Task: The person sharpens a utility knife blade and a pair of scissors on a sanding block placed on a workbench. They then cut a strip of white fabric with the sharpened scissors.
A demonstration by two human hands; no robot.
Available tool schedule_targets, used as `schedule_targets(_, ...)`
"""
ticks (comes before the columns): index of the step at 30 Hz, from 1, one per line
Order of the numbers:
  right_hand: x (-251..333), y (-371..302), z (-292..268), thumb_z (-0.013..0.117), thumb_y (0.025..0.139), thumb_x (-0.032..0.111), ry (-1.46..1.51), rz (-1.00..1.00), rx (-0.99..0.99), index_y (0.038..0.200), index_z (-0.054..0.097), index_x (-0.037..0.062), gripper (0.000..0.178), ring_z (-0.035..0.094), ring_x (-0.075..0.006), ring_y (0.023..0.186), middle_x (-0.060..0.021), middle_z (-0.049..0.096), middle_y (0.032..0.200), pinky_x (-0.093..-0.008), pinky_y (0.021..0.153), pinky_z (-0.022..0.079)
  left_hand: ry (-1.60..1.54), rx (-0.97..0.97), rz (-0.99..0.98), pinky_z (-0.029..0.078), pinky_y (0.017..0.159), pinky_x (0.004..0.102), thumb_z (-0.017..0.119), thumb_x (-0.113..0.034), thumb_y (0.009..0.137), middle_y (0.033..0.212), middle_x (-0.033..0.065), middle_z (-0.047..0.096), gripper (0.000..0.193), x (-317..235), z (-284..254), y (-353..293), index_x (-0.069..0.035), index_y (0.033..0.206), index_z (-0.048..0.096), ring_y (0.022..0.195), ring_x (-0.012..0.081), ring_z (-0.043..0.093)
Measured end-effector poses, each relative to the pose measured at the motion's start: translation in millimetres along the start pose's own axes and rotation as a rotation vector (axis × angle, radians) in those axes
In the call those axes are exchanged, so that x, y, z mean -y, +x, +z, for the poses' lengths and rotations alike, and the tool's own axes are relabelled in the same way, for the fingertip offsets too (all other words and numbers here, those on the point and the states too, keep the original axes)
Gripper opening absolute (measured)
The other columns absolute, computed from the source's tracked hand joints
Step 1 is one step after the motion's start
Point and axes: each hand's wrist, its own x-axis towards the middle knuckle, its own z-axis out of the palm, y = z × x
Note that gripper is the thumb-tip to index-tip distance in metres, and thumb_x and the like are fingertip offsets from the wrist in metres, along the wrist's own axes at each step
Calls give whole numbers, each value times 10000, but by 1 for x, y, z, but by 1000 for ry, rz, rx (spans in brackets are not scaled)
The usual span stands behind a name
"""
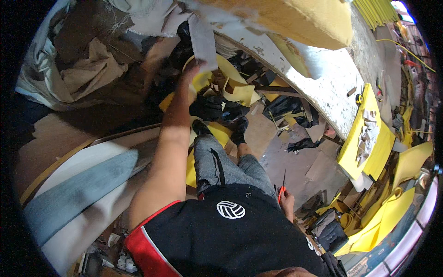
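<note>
My left arm reaches forward. Its hand (190, 70) is closed at the lower edge of a pale grey strip of fabric (203, 44), and its fingers are partly dark and blurred. Down by my right thigh, my right hand (287, 203) grips the red-orange handles of a pair of scissors (282, 190), whose dark blade points away from me. Beyond the left hand lies a heap of beige and white cloth (152, 18). Curled yellow foam offcuts (228, 69) lie just right of that hand, above black plastic bags (217, 107).
A scuffed white tabletop (332, 87) curves across the upper right, with a thick yellow foam block (295, 18) on it. Yellow foam sheets (364, 138) lean at its near end. On the left rests a roll of blue-grey material (83, 189). Scraps cover the floor (290, 166).
</note>
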Motion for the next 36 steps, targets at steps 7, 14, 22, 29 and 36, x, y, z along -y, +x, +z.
schedule_targets(7, 81, 54, -29, 692, 944, 420, 71, -267, 6, 1040, 717, -36, 466, 600, -113, 616, -103, 659, 681, -352, 580, 481, 166, 112, 237, 451, 980, 323, 716, -255, 924, 1187, 78, 689, 430, 58, 9, -184, -11, 1273, 655, 1107, 193, 615)
schedule_targets(14, 237, 90, -49, 695, 958, 370, 106, -737, 474, 942, 666, -14, 385, 528, -91, 690, -2, 617, 747, -296, 609, 452, -379, 241, -156, 454, 1004, 316, 711, -144, 920, 1218, 74, 690, 371, 30, -2, -317, -5, 1257, 647, 1121, 171, 624)
schedule_targets(22, 351, 75, -43, 675, 951, 482, -335, -989, 878, 1158, 680, -4, 528, 605, -132, 766, -96, 702, 880, -339, 691, 505, -754, 83, -1, 486, 1026, 344, 632, -79, 963, 1291, 83, 641, 491, 28, 9, -383, -27, 1431, 495, 1129, 175, 642)
schedule_targets(29, 370, 56, -30, 641, 953, 557, -504, -1039, 1064, 1244, 668, -2, 631, 618, -159, 869, -100, 714, 960, -334, 778, 509, -725, 7, 44, 466, 1031, 340, 697, -103, 932, 1287, 74, 648, 503, 13, -1, -406, -36, 1397, 517, 1161, 169, 616)
schedule_targets(36, 374, 46, -22, 662, 911, 631, -512, -1017, 1110, 1262, 683, 28, 697, 613, -156, 770, -96, 714, 934, -343, 670, 506, -692, -36, 135, 493, 984, 320, 680, -84, 929, 1206, 60, 670, 432, 1, -14, -417, -24, 1337, 553, 1086, 145, 632)
